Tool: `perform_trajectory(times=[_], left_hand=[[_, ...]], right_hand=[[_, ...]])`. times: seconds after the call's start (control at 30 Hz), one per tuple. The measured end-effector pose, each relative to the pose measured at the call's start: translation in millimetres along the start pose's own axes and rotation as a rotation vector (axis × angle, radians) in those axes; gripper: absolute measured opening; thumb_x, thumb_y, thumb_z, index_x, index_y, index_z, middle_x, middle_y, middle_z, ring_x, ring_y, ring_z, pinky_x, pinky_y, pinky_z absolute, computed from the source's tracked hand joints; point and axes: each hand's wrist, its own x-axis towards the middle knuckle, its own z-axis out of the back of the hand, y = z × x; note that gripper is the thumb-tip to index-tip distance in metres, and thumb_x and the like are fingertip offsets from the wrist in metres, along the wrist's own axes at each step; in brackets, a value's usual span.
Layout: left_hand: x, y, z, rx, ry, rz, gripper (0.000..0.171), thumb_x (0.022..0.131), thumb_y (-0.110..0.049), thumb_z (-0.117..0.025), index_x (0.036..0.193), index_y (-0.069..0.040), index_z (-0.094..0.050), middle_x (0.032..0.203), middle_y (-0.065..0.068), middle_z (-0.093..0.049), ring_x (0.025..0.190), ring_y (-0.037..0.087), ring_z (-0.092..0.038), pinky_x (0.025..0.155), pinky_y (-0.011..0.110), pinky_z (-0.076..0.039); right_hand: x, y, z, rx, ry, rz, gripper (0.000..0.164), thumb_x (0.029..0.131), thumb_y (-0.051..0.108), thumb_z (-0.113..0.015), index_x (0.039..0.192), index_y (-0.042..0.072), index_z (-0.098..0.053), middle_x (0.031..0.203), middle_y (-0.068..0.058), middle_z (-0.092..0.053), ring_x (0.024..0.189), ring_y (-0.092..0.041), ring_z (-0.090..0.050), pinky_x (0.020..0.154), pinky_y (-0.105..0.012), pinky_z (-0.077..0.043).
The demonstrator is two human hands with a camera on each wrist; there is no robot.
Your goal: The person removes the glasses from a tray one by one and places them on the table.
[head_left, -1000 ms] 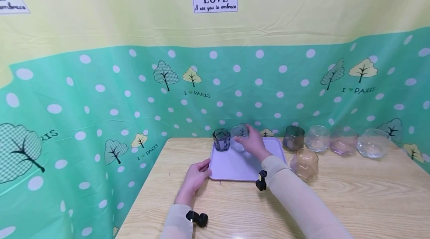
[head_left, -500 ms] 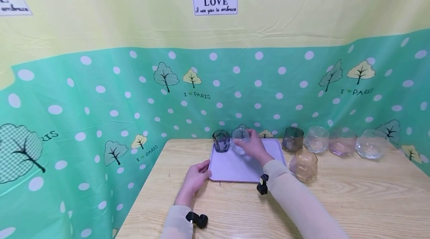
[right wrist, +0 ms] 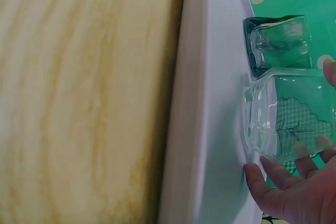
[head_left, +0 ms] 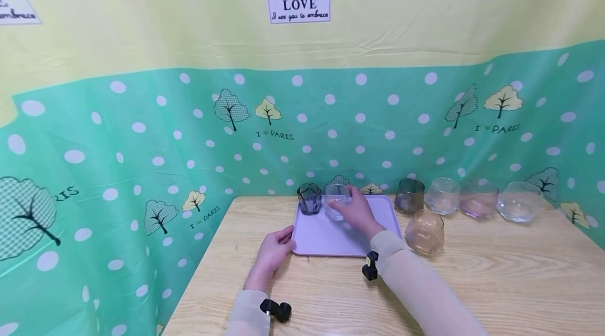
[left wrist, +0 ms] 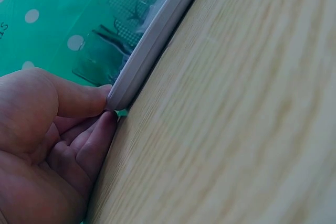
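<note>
In the head view my left hand (head_left: 273, 250) is at the near left corner of a lilac tray (head_left: 321, 244). The left wrist view shows its thumb on the tray's rim (left wrist: 142, 59) and the fingers underneath, pinching it. My right hand (head_left: 355, 211) holds a clear drinking glass (head_left: 334, 200) upright over the back of the tray, thumb and fingers around its sides. Up close in the right wrist view, the base of this clear glass (right wrist: 260, 114) is right at the tray surface. Just left of it, a dark grey faceted glass (head_left: 309, 200) stands on the tray.
Right of the tray, a dark smoky glass (head_left: 410, 197), a clear glass (head_left: 443, 197), a pinkish glass (head_left: 479, 200) and a wide clear glass (head_left: 518, 203) stand in a row. An amber glass (head_left: 425, 233) stands in front of them. A patterned curtain (head_left: 264, 163) hangs behind the wooden table (head_left: 510, 273).
My right hand has brought the clear glass slightly down and nearer to me over the tray. The left hand keeps its place at the tray's corner. The head view has shifted slightly.
</note>
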Motion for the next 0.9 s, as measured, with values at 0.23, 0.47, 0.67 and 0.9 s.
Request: perform_trajectory(times=[0.23, 0.47, 0.67, 0.9], left_hand=[[0.2, -1.1, -0.6, -0.001, -0.004, 0.005, 0.051, 0.099, 0.000, -0.068, 0.149, 0.004, -0.058, 0.150, 0.024, -0.059, 0.143, 0.040, -0.054, 0.118, 0.049, -0.045], [-2.3, -1.1, -1.3, 0.018, -0.008, 0.003, 0.051, 0.099, -0.001, -0.068, 0.149, 0.004, -0.058, 0.149, 0.025, -0.060, 0.142, 0.042, -0.054, 0.117, 0.051, -0.046], [-2.6, 0.7, -1.6, 0.026, -0.003, -0.005, 0.051, 0.099, -0.001, -0.068, 0.149, 0.005, -0.058, 0.149, 0.025, -0.059, 0.141, 0.042, -0.054, 0.117, 0.051, -0.046], [-0.5, 0.4, -1.0, 0.010, -0.004, -0.019, 0.050, 0.099, 0.002, -0.068, 0.148, 0.007, -0.058, 0.148, 0.027, -0.059, 0.141, 0.042, -0.054, 0.116, 0.049, -0.047]], right_hand=[[-6, -3, -2, 0.021, -0.020, 0.002, 0.094, 0.094, 0.045, -0.081, 0.165, 0.008, -0.032, 0.166, -0.023, -0.039, 0.150, -0.047, -0.041, 0.122, -0.062, -0.038], [-9, -6, -3, 0.034, -0.017, -0.017, 0.092, 0.094, 0.044, -0.081, 0.165, 0.011, -0.033, 0.166, -0.020, -0.041, 0.150, -0.045, -0.041, 0.122, -0.061, -0.039], [-13, -8, -5, 0.063, -0.036, -0.025, 0.093, 0.092, 0.043, -0.084, 0.164, 0.010, -0.035, 0.164, -0.020, -0.043, 0.148, -0.045, -0.043, 0.120, -0.060, -0.041], [-23, -5, -2, 0.102, -0.072, 0.002, 0.094, 0.090, 0.043, -0.086, 0.162, 0.006, -0.038, 0.163, -0.024, -0.044, 0.148, -0.046, -0.043, 0.121, -0.060, -0.039]])
